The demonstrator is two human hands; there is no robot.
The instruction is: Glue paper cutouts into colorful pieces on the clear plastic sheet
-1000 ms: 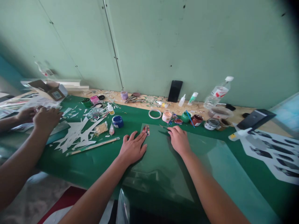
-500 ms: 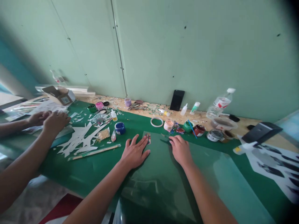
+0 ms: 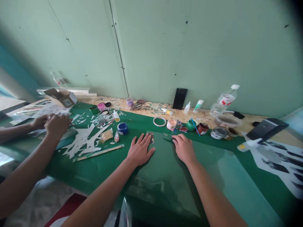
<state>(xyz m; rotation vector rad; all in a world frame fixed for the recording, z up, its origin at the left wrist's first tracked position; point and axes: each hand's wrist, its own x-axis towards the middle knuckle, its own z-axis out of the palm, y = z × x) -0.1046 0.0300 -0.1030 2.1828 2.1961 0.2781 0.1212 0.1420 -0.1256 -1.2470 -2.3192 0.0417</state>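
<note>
Your left hand [image 3: 141,149] lies flat, fingers spread wide, gripping nothing; its fingertips overlap a small, multicoloured flat piece [image 3: 151,137], so only the right part of that piece shows. The piece lies near the far left corner of a clear, glossy sheet [image 3: 165,171] on the green work mat [image 3: 106,171]; the sheet's near edge is hard to follow through the reflections.

Your right hand [image 3: 184,147] is closed around a slim, pale-tipped tool [image 3: 167,135]. Its tip points left towards the piece, apart from it; your fingers hide its other end, and you can't tell whether the tip touches the sheet.

At the right, a white sheet printed with dark shapes [image 3: 267,154] runs into the dark corner, partly covered by a black box [image 3: 267,128]. To your left, another person's hands [image 3: 56,124] overlap, and what they hold is too small to make out.
</note>
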